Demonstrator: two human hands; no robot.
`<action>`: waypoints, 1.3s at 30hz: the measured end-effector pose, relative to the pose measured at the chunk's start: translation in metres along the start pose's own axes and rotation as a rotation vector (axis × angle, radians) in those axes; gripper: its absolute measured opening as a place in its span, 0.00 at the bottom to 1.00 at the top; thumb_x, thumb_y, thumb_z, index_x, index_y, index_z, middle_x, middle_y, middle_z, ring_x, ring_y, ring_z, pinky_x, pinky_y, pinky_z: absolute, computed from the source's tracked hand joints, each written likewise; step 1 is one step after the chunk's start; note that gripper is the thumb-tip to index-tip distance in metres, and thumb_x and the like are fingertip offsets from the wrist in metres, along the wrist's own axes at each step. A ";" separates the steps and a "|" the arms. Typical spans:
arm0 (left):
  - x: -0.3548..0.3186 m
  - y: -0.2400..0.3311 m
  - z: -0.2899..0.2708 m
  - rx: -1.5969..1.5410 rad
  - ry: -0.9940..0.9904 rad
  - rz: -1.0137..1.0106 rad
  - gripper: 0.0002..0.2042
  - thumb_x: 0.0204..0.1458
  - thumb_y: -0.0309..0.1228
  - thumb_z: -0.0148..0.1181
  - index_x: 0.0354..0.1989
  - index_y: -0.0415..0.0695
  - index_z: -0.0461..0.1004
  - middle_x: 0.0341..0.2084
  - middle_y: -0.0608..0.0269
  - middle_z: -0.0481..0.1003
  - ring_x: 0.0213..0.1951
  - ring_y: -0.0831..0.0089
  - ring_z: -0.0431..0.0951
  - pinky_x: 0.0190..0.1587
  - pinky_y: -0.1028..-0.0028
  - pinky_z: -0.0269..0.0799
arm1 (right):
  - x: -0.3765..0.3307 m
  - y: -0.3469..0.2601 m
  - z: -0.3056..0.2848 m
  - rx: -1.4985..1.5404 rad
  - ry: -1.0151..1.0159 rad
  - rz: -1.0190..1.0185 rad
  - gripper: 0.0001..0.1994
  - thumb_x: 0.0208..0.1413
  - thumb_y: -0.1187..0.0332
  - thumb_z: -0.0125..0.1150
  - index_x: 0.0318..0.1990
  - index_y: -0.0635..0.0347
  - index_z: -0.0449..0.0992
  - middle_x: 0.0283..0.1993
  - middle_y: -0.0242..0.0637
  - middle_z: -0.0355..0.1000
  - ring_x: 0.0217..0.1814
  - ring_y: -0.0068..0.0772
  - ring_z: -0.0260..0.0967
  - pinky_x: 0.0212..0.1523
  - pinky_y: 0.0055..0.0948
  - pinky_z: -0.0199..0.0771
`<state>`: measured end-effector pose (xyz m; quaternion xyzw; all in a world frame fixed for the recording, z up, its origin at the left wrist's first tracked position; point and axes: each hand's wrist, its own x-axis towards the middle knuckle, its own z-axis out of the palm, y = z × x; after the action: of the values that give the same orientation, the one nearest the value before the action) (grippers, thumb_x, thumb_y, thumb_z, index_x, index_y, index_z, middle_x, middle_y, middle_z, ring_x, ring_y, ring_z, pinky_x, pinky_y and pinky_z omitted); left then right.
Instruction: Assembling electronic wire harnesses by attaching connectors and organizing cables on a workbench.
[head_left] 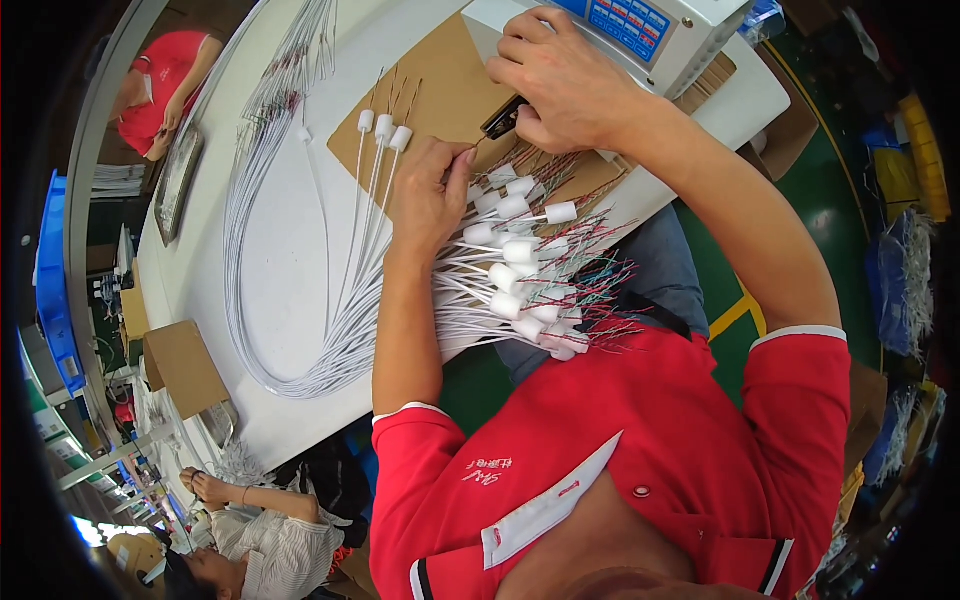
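My left hand (428,195) is closed in a pinch, with a thin wire end at its fingertips. My right hand (568,88) curls around a small black tool (503,118), whose tip is close to the pinched wire; its exact kind is not clear. Beside my left forearm lies a thick bundle of white cables (350,335), bent in a U on the table. Several carry white cylindrical sleeves (520,250) near their ends, with bare red, green and white wires (605,275) fanning out. Further sleeved cables (382,130) lie left of my left hand.
A brown cardboard sheet (440,85) lies under both hands on the white table (180,290). A white device with a blue keypad (630,25) stands beyond my right hand. An open cardboard box (185,368) sits at the left edge. Co-workers (265,530) are at the left.
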<state>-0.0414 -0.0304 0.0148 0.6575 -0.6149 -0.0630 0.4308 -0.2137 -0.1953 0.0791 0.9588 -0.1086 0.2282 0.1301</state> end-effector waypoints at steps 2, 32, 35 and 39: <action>-0.001 0.000 -0.004 -0.019 -0.040 -0.023 0.04 0.58 0.23 0.64 0.38 0.36 0.81 0.29 0.52 0.76 0.31 0.54 0.76 0.36 0.63 0.71 | -0.001 0.000 0.001 0.023 0.025 -0.004 0.16 0.42 0.65 0.63 0.39 0.62 0.81 0.46 0.42 0.79 0.60 0.40 0.69 0.67 0.44 0.58; 0.002 -0.001 0.007 0.159 0.050 0.123 0.06 0.57 0.26 0.66 0.42 0.43 0.82 0.28 0.56 0.77 0.30 0.54 0.79 0.32 0.61 0.73 | 0.003 -0.003 -0.006 0.018 -0.142 -0.031 0.18 0.41 0.62 0.66 0.41 0.62 0.83 0.43 0.41 0.79 0.59 0.42 0.71 0.69 0.46 0.60; 0.004 0.002 0.008 0.220 0.033 0.101 0.06 0.57 0.25 0.65 0.42 0.43 0.82 0.28 0.56 0.77 0.29 0.54 0.79 0.32 0.61 0.73 | 0.003 -0.002 -0.006 0.016 -0.140 -0.033 0.18 0.41 0.62 0.66 0.40 0.62 0.83 0.43 0.41 0.79 0.59 0.42 0.71 0.69 0.46 0.60; 0.003 0.002 0.010 0.203 0.044 0.127 0.05 0.57 0.25 0.64 0.41 0.43 0.82 0.28 0.56 0.77 0.29 0.53 0.78 0.32 0.60 0.72 | 0.004 -0.002 -0.008 0.026 -0.139 -0.034 0.18 0.41 0.62 0.66 0.40 0.61 0.83 0.43 0.41 0.79 0.58 0.42 0.71 0.69 0.46 0.60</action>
<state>-0.0481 -0.0377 0.0108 0.6587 -0.6487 0.0413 0.3788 -0.2132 -0.1911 0.0877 0.9756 -0.0982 0.1603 0.1135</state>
